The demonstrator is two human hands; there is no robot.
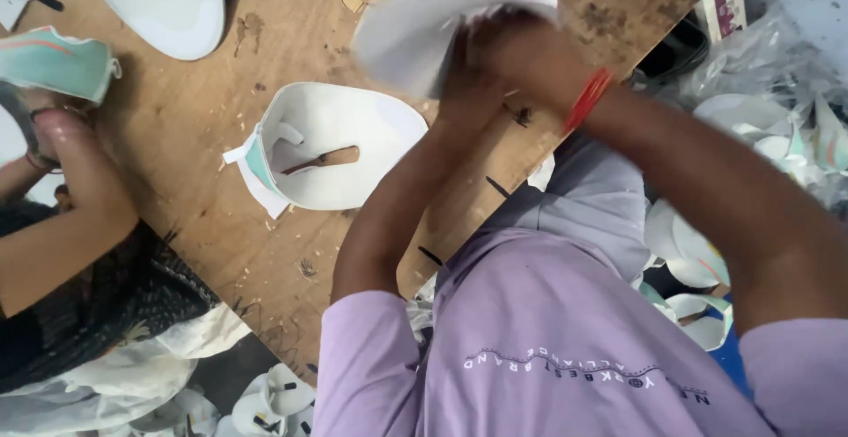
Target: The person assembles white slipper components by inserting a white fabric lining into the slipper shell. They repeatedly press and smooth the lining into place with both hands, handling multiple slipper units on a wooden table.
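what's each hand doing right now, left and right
Left hand: gripping the white piece, blurred.
Right hand: closed on the same white piece.

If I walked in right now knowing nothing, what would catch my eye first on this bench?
First, the person's two hands, left hand and right hand, pressed together on a blurred white sheet piece at the top centre of the wooden table. Just below and left lies a white cup-shaped shell with a teal edge and a slot. At the far left, another person's hand rests by a teal shoe upper.
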